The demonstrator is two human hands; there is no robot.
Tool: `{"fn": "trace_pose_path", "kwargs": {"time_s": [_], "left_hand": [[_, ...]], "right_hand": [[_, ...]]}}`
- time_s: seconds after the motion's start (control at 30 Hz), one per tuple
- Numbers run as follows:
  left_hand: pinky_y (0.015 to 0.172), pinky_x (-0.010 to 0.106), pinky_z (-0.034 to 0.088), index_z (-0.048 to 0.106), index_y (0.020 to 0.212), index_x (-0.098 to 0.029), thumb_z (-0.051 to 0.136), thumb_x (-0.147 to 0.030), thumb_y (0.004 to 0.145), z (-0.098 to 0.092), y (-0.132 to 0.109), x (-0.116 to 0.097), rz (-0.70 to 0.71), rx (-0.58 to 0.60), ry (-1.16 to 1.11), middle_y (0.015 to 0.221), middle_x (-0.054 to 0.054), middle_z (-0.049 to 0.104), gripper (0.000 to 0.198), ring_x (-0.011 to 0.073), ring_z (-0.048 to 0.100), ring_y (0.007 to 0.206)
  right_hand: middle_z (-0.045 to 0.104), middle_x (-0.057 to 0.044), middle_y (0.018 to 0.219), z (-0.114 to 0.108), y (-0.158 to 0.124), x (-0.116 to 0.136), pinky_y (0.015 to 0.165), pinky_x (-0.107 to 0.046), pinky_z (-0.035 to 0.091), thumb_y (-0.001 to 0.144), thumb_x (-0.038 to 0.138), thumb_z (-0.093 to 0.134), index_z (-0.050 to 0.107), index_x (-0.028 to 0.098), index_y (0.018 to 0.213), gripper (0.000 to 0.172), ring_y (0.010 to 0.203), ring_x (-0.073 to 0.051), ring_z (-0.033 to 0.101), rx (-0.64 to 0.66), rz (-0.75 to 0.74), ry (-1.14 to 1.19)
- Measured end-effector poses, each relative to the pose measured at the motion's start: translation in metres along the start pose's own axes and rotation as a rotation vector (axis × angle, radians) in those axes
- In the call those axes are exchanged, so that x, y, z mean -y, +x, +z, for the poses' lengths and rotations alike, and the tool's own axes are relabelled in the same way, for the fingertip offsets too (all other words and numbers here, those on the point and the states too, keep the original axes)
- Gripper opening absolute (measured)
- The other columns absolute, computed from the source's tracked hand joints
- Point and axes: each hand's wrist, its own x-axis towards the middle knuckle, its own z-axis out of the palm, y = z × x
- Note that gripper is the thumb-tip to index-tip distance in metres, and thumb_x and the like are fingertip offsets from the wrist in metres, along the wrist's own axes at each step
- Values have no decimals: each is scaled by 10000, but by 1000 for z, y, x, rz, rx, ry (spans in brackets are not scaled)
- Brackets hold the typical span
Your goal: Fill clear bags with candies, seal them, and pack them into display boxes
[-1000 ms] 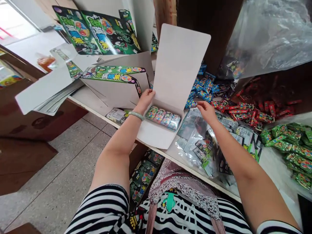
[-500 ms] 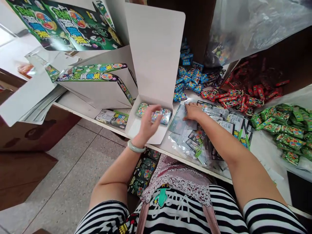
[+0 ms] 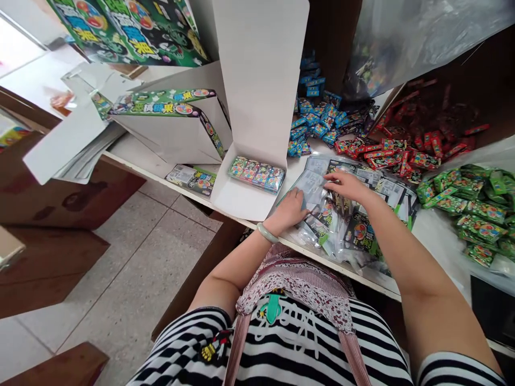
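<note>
My left hand (image 3: 288,210), with a pale bangle at its wrist, lies on the near left edge of a clear plastic packet (image 3: 311,181). Its fingers are stretched out over the plastic. At the packet's right side is my right hand (image 3: 346,186), fingers apart and bent slightly downward; whether the tips pinch the film cannot be seen. Under both hands spreads a pile of clear packets with dark printed cards (image 3: 362,230). Just left of them stands an open white box (image 3: 251,203), its lid upright, with a wrapped row of small colourful candy boxes (image 3: 256,174) inside.
Heaps of blue (image 3: 317,120), red (image 3: 402,153) and green (image 3: 478,206) small candy packs lie behind and to the right. More printed boxes (image 3: 169,126) stand left. A plastic bag (image 3: 422,43) hangs at upper right. The table's front edge (image 3: 189,198) runs before my body.
My left hand has moved from above the white box rightward and down onto the packet. My right hand has shifted to the packet's right side. The wrapped row now shows fully.
</note>
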Motion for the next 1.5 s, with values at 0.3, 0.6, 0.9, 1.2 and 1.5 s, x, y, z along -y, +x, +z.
{"fn": "trace_pose_path", "kwargs": {"time_s": [0.3, 0.6, 0.9, 1.2, 1.5], "left_hand": [[899, 363, 572, 627, 1187, -182, 442, -144, 931, -60, -48, -3, -6, -309, -243, 1050, 101, 755, 318, 214, 710, 972], [772, 319, 576, 724, 988, -199, 583, -374, 891, -64, -46, -13, 27, -131, -755, 937, 52, 777, 245, 193, 711, 871], [851, 334, 582, 720, 1054, -197, 490, -353, 940, -56, -41, -13, 133, -69, -601, 1008, 65, 787, 300, 214, 732, 938], [850, 317, 573, 707, 1102, -213, 431, -321, 994, -57, -30, -27, 242, -118, -431, 1038, 62, 779, 315, 210, 739, 927], [1051, 482, 529, 528, 1401, -168, 526, -328, 983, -60, -27, -44, 501, -117, -87, 1342, 186, 658, 447, 317, 645, 1236]], "right_hand": [[764, -78, 1096, 15, -83, -1, 965, -436, 544, 878, 405, 595, 733, 222, 1040, 282, 1032, -248, 704, -424, -73, 657], [732, -107, 1089, -2, -90, 42, 971, -426, 515, 903, 314, 559, 662, 177, 1233, 371, 1051, -271, 659, -452, -13, 331], [673, -46, 880, -2, -93, 9, 798, -377, 513, 742, 391, 715, 662, 198, 963, 298, 815, -218, 615, -467, 148, 493], [659, 13, 749, -6, -109, 20, 713, -326, 496, 690, 479, 756, 607, 229, 790, 308, 717, -172, 610, -294, -11, 894], [778, -31, 932, -14, -125, 7, 944, -411, 537, 771, 572, 716, 796, 237, 859, 356, 987, -239, 694, -45, -42, 865]]}}
